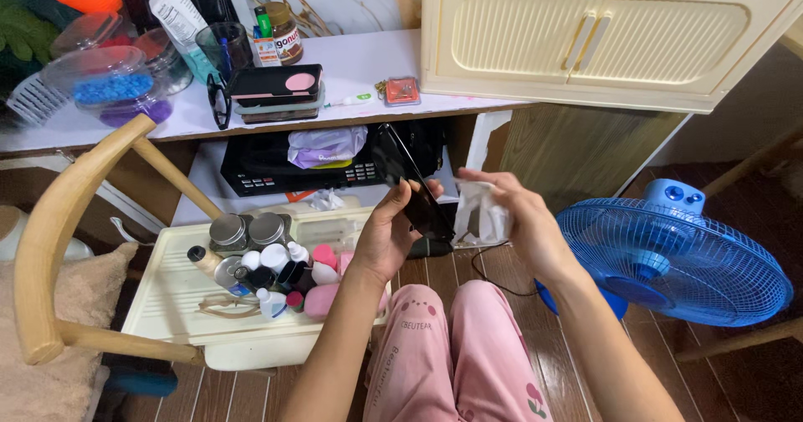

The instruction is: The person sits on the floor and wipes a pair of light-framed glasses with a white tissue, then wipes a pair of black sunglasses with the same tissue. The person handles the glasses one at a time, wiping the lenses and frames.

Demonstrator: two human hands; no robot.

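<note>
left hand (386, 236) grip around black phone (411, 189), right hand (523, 221) grip on white cloth (479, 213)

The left hand (391, 236) holds a flat black device (414, 189) whose dark, glossy screen is tilted edge-on, just beside the right hand (525, 221). Well above and left of both hands, on the bench (360, 66), a white pouch (177, 14) with dark print leans at the back. Right of it stands a brown jar (285, 33) with a white and red label, and a small white card with red and blue marks (266, 51) sits just in front. Nearer the hands, below the bench, a lilac soft pack (326, 146) lies on a black box.
</note>
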